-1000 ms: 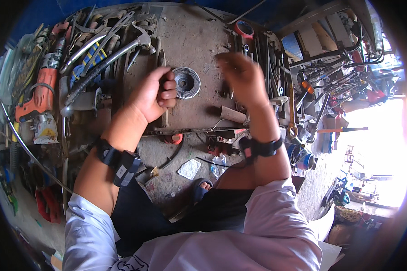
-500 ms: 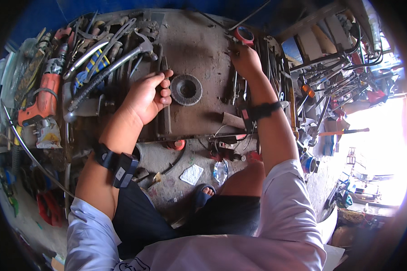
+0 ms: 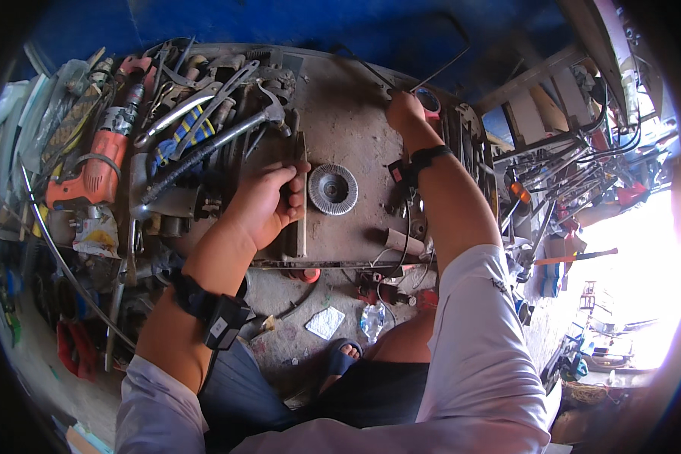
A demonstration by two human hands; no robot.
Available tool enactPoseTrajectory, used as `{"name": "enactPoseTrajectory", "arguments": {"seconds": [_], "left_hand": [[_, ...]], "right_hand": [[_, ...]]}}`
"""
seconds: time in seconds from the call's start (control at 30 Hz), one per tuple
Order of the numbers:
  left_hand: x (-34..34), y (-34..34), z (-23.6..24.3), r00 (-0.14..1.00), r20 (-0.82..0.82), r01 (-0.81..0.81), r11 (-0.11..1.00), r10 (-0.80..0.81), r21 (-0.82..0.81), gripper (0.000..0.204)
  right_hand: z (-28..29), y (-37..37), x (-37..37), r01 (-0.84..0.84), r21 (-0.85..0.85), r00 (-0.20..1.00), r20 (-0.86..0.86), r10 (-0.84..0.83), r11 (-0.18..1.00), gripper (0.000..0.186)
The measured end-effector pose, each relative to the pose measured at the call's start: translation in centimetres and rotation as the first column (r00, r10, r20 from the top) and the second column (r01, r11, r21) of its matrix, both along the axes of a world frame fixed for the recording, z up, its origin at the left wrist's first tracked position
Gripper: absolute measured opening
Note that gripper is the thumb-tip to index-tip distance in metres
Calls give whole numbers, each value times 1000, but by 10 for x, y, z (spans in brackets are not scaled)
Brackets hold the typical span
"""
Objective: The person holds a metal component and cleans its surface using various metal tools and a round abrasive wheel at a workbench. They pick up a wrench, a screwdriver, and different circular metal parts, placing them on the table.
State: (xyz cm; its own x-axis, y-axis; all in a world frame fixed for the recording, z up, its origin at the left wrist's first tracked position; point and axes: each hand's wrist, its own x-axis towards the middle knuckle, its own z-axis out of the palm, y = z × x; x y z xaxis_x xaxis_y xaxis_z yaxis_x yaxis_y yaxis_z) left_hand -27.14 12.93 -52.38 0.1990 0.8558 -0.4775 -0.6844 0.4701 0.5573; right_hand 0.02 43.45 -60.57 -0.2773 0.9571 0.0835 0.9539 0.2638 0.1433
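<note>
Got 1 round, ribbed gray flap disc [image 3: 333, 189] flat on the grimy bench [image 3: 340, 125], just right of the curled left hand [image 3: 268, 197]; can't tell if gripping anything. Counting 1 steel claw hammer [image 3: 231, 136], 1 orange drill [image 3: 102, 168]. Seeing the right hand [image 3: 406, 112] farther up-bench than 1 second ago, beside the red tape roll [image 3: 432, 115]; can't tell if grasping.

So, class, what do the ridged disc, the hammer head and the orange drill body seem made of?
Ridged disc: dull grey, radially pleated; metal or abrasive, unclear. Hammer head: probably steel, given its worn grey sheen. Drill body: probably moulded plastic, smooth, evenly orange.
</note>
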Motion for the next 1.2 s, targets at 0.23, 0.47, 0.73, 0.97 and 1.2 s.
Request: {"name": "enactPoseTrajectory", "arguments": {"seconds": [0.23,0.47,0.73,0.97,1.2], "left_hand": [[-12,-8,8,999,-41,-9,1000,10,14,17],[-9,-3,11,999,-29,-20,1000,21,14,16],[-2,1,11,995,-10,99,994,-99,41,17],[-3,-3,10,998,19,56,998,-57,30,16],[-6,-1,20,999,34,-9,1000,9,0,17]], "right_hand": [[-7,-13,-30,221,-44,968,-112,-225,974,47],[25,-50,-44,118,-12,981,-151,-118,993,56],[14,-33,-51,70,25,998,5,-70,997,54],[20,-12,-98,-23,81,946,-320,48,996,46],[29,7,-147,92,-96,933,-339,-119,991,38]]}}
